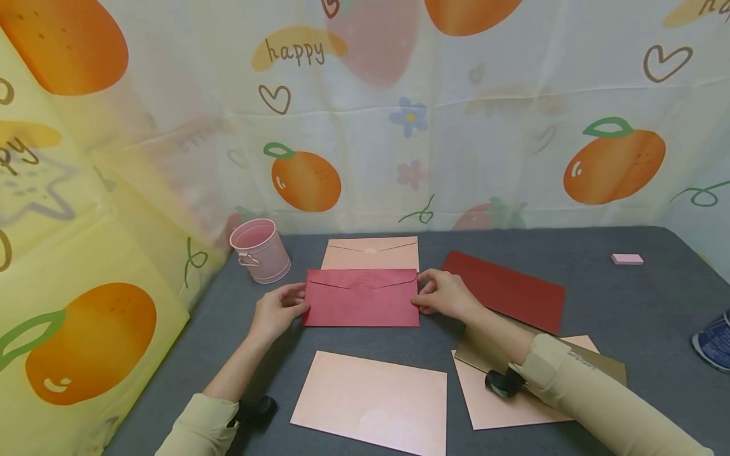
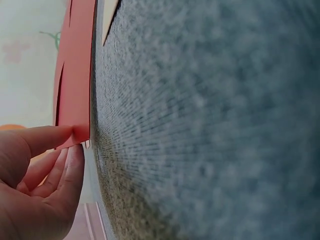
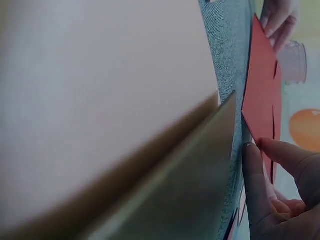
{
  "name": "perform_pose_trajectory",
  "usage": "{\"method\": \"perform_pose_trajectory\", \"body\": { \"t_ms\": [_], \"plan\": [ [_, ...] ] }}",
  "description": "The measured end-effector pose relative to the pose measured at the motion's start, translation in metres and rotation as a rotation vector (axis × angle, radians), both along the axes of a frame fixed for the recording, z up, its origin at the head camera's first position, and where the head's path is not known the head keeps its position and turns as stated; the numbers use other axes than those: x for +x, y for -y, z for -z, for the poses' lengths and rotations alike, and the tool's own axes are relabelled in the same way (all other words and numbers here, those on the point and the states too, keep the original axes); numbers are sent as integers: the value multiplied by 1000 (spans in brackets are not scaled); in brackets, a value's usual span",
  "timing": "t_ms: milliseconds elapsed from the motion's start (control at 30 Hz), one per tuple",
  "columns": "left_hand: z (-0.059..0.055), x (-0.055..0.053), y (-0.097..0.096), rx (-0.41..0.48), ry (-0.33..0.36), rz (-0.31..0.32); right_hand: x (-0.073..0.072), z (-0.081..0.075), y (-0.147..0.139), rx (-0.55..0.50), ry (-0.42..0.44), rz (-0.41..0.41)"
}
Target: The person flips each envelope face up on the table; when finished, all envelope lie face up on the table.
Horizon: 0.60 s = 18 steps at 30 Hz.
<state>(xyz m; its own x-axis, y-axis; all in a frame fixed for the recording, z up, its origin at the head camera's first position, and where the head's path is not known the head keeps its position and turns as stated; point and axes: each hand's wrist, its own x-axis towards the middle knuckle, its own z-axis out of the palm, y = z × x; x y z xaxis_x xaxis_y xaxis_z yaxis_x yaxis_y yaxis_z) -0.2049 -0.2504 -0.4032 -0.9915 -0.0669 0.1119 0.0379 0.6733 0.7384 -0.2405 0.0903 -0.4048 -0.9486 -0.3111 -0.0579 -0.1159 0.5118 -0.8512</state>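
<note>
A red envelope (image 1: 360,307) with its flap side up is held between both hands in the head view. My left hand (image 1: 278,311) pinches its left edge between thumb and fingers, as the left wrist view also shows at the envelope's corner (image 2: 75,100). On the opposite edge, my right hand (image 1: 447,294) pinches it the same way; the right wrist view shows the thumb and finger meeting at that edge. The red envelope overlaps the lower part of a peach envelope (image 1: 371,250) behind it. Whether the red one touches that envelope is hard to tell.
A pale pink envelope (image 1: 373,399) lies in front. Under my right forearm are a dark red envelope (image 1: 507,288), an olive-gold one (image 1: 604,367) and another pale one (image 1: 485,399). A pink bucket (image 1: 268,256) stands back left; a pink block (image 1: 627,259) and a blue can (image 1: 715,342) are right.
</note>
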Motion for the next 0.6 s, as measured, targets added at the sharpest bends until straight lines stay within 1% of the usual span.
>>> {"method": "perform_pose_trajectory", "body": {
  "t_ms": [200, 300, 600],
  "plan": [
    [2, -2, 0, -42, 3, 45, 1, -2, 1, 36, -3, -7],
    [3, -2, 0, -51, 12, 57, 2, -2, 1, 62, -3, -15],
    [4, 0, 0, -64, 4, 110, 4, -3, 3, 165, -52, -81]
  ]
}}
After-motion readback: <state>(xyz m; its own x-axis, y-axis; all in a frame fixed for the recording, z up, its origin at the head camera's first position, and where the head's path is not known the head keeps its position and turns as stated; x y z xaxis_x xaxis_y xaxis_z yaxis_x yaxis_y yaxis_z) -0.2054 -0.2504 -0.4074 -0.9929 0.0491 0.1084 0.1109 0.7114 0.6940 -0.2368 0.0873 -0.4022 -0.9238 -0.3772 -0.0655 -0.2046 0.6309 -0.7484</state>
